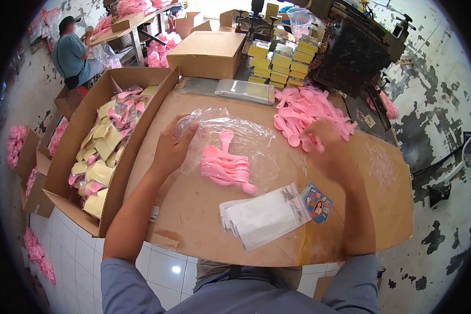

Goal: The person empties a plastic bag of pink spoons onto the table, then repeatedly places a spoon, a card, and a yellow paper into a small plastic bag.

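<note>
My left hand [175, 140] grips the edge of a clear plastic bag [256, 131] at the left of the cardboard-topped table. Pink plastic spoons [225, 166] lie in a stacked row within the bag's outline; one sticks up at the back and another points toward the front right. Over the near edge of a loose heap of pink spoons [311, 107] is my right hand [327, 138]. Its fingers are smeared and partly hidden, so whether a spoon is between them does not show. Closer to me lie clear flat sleeves [267, 217] beside printed cards [317, 203].
A long open carton [141, 133] at left holds packed spoons and cards. Behind stand a closed carton [206, 52], a clear plastic stack [245, 91], yellow-edged card stacks [280, 63] and a dark machine [350, 52]. Another person [73, 55] sits far left.
</note>
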Tool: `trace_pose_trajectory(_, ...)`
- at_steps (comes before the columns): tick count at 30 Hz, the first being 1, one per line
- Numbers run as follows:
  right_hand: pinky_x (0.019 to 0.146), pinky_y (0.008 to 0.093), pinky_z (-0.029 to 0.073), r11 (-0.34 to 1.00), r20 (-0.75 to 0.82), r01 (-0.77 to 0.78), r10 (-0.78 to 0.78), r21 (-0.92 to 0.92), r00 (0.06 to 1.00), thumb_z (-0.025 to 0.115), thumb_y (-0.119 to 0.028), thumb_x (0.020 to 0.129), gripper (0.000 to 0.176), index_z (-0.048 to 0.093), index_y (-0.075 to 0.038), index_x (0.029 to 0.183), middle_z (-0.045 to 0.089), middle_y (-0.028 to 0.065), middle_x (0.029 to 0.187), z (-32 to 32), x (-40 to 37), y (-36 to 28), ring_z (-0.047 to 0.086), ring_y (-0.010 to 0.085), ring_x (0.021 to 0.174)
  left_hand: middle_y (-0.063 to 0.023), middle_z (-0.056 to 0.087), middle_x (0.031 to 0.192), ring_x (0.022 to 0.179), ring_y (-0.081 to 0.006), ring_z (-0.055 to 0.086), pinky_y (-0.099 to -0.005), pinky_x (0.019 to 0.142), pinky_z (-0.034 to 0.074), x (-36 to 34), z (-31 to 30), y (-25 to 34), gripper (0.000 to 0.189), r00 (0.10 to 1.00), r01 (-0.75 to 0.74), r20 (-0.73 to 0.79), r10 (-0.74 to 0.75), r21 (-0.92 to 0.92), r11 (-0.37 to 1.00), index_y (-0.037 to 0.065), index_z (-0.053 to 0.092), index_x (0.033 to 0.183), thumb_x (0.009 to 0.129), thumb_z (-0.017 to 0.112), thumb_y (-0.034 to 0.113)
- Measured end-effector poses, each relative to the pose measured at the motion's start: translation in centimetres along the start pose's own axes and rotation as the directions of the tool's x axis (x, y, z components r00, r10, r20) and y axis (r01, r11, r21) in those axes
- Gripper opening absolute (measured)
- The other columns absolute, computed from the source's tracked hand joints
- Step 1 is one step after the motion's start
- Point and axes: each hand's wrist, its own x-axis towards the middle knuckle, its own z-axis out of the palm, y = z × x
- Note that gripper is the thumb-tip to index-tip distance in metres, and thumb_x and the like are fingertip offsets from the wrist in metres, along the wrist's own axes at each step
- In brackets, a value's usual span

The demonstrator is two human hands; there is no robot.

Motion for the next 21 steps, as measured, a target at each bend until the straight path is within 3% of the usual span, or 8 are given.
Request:
trace_pose_trajectory(2,0.091,0.0427,0.052,0.983,0.396,-0.069,-0.003,0.169,0.918,0.066,-0.011,0.094,0.026,0.065,-0.003,0.119,0.067,0.0128,0.108,2.6,-0.5,-2.9,0.065,0.0355,0.103,-0.0035,0.069,0.087,0.071,-0.0063,0.058,-0.0256,0.063,0.048,0.0,0.1,0.1,0.037,1.0,0.001,0.004,-0.001,-0.011,1.0,0.0,0.063,0.124,0.104,0.065,0.031)
trace_pose_trajectory(4,0.085,0.0464,0.053,0.962,0.123,0.232,-0.25,0.145,0.96,0.064,-0.009,0.092,0.016,0.065,0.0,0.105,0.068,0.0176,0.095,6.5,-0.1,-4.9,0.067,0.0377,0.093,-0.0036,0.069,0.087,0.071,-0.0062,0.058,-0.0256,0.063,0.048,0.0,0.1,0.4,0.036,1.0,-0.005,0.004,0.005,0.004,1.0,0.0,0.063,0.124,0.104,0.064,0.03)
trace_pose_trajectory(10,0.078,0.0481,0.054,0.98,0.467,0.196,-0.158,-0.034,0.87,0.062,-0.009,0.091,0.01,0.062,0.001,0.095,0.067,0.0193,0.091,10.4,2.4,-4.0,0.068,0.0388,0.084,-0.0037,0.069,0.085,0.068,-0.0072,0.059,-0.0262,0.061,0.048,0.0,-0.1,-0.1,0.035,1.0,-0.001,0.005,0.001,-0.002,1.0,0.0,0.064,0.123,0.104,0.064,0.029)
trace_pose_trajectory(13,0.077,0.0474,0.054,0.973,0.249,0.22,-0.196,-0.072,0.948,0.062,-0.009,0.093,0.01,0.062,0.001,0.091,0.067,0.0183,0.092,9.9,1.3,-3.8,0.069,0.0379,0.082,-0.0039,0.069,0.084,0.066,-0.0078,0.059,-0.0266,0.06,0.048,0.0,-0.2,0.1,0.034,1.0,0.007,0.006,-0.007,0.029,1.0,0.0,0.064,0.122,0.104,0.064,0.029)
trace_pose_trajectory(16,0.076,0.0461,0.055,0.998,0.176,0.051,-0.044,-0.034,0.983,0.063,-0.008,0.091,0.009,0.062,0.001,0.091,0.067,0.0164,0.09,5.0,0.2,-5.9,0.069,0.0367,0.082,-0.0044,0.07,0.085,0.067,-0.0076,0.059,-0.0267,0.06,0.049,0.0,-0.2,0.1,0.034,1.0,-0.013,0.008,0.012,0.057,0.998,0.0,0.064,0.122,0.104,0.065,0.029)
trace_pose_trajectory(21,0.081,0.0451,0.053,0.977,0.104,-0.127,0.146,-0.168,0.984,0.065,-0.014,0.094,0.023,0.069,-0.004,0.114,0.069,0.0178,0.102,-4.1,-0.6,0.9,0.068,0.0365,0.088,-0.0046,0.071,0.087,0.07,-0.0069,0.06,-0.0267,0.061,0.049,0.0,0.1,0.6,0.034,0.999,-0.045,-0.001,0.045,0.06,0.997,0.0,0.064,0.122,0.104,0.065,0.029)
